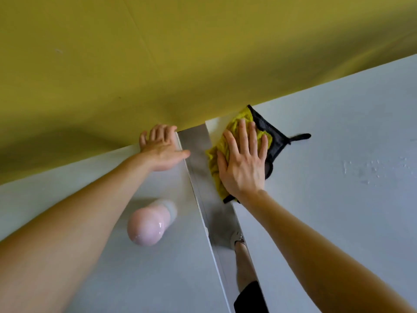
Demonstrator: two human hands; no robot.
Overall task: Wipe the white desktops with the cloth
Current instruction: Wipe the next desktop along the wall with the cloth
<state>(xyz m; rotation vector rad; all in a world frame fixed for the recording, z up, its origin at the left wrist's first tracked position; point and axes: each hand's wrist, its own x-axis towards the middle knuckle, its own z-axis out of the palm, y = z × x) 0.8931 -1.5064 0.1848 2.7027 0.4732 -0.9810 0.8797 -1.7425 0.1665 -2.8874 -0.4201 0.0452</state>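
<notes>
On desktop (338, 154), hand (242, 163) seemingly presses cloth (274, 143).

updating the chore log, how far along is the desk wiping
Done: nothing clearly finished; droplets sit on the right desktop. In hand: the right hand presses the yellow and black cloth flat on that desktop's far corner, beside the gap. Left: probably the rest of it, and the left desktop, where the left hand rests and a pink bottle sits.
</notes>
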